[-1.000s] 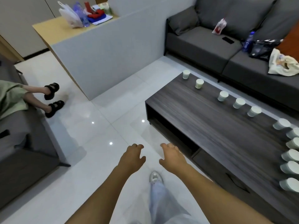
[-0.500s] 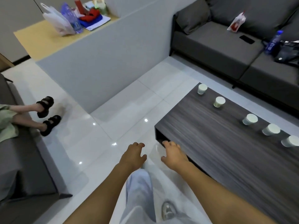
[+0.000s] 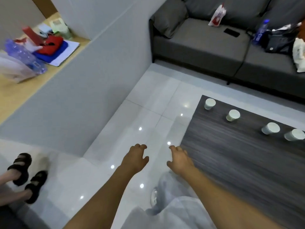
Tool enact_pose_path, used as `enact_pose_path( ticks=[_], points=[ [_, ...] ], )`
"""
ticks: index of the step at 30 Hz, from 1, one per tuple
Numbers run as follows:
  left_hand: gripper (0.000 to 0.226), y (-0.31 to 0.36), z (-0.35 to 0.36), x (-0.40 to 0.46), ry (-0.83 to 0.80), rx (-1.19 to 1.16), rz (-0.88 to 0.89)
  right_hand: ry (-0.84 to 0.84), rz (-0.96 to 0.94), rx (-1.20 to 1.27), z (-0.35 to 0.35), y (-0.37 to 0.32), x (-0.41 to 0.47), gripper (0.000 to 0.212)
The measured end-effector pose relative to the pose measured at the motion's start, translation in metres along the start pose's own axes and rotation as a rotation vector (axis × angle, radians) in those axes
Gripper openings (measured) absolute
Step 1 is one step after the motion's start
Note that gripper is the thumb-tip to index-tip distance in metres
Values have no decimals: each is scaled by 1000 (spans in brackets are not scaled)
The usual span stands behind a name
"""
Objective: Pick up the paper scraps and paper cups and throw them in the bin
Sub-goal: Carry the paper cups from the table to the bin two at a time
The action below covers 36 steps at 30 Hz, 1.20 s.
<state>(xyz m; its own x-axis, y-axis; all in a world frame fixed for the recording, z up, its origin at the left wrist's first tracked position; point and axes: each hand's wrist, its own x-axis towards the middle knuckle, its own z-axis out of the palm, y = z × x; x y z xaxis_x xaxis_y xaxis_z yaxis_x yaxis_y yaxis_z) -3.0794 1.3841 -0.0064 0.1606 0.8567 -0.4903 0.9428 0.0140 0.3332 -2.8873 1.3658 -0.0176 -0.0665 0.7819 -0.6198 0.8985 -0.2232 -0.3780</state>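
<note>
While both arms reach forward over the glossy white tiled floor (image 3: pixel 148 100), left hand (image 3: pixel 135 158) and right hand (image 3: pixel 179 160) loosely spread and empty, four white paper cups (image 3: pixel 210 104) upside down along the dark wood-grain coffee table's (image 3: pixel 231 156) far edge, well apart from the hands

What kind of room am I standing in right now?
Probably a living room or lounge: a grey sofa, a low dark wood coffee table with paper cups on it, and a glossy tiled floor.
</note>
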Motion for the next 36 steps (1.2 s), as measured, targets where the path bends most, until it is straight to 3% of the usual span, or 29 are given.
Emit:
enact_pose_path(
  ticks=[14,36],
  points=[
    [50,20,-130,264,-119,179,220,83,184,144,-134,-40,198,60],
    [49,219,-246,609,-423,581,843,347,809,719,-305,-4,386,60]
  ],
)
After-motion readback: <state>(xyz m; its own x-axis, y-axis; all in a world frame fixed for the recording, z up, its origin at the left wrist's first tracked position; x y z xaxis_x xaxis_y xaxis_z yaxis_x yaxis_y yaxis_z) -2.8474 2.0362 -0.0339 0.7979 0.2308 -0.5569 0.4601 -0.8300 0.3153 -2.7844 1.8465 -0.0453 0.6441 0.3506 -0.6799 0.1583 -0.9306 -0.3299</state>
